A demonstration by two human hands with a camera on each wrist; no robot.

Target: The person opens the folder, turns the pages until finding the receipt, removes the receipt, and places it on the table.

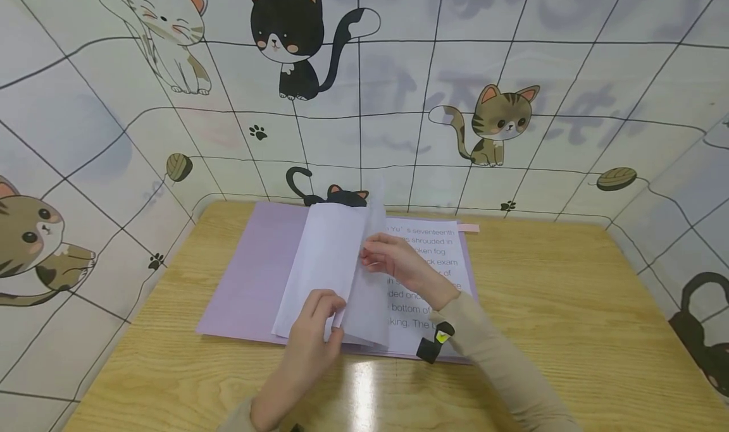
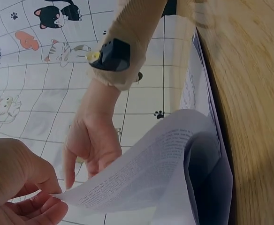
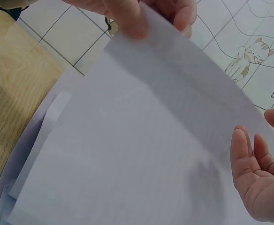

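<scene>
The left hand [image 1: 310, 327] pinches the near corner of a lifted sheet [image 2: 137, 180] between thumb and fingers. The right hand [image 1: 398, 261] has its fingers loosely bent, the thumb standing apart from them; its fingertips are just beside the sheet's edge (whether they touch it I cannot tell). The sheet bows up from those pinching fingertips, one face carrying dense lines of print too small to read, the other looking plain white from the right wrist.

Behind and to the right of the right fingertips, partly covered by the hand, lies a printed page [image 1: 424, 305] in large grey type. Fragments can be read: "Yu's seventeenth", "shrouded in", "fog", "exam", "bottom of", "The". Beyond that page's far right corner sticks out a small pink tab [image 1: 469, 228]. The sheets lie in a purple folder [image 1: 250, 280], whose bare cover spreads to the left of both hands' fingers.

Back from the right fingers, at the wrist, sits a black device [image 1: 429, 350] with a yellow patch. Under everything is a wood-grain table [image 1: 547, 305]; past the fingertips rises a wall covering [image 1: 398, 141] printed with cartoon cats and blurred, unreadable lilac marks.
</scene>
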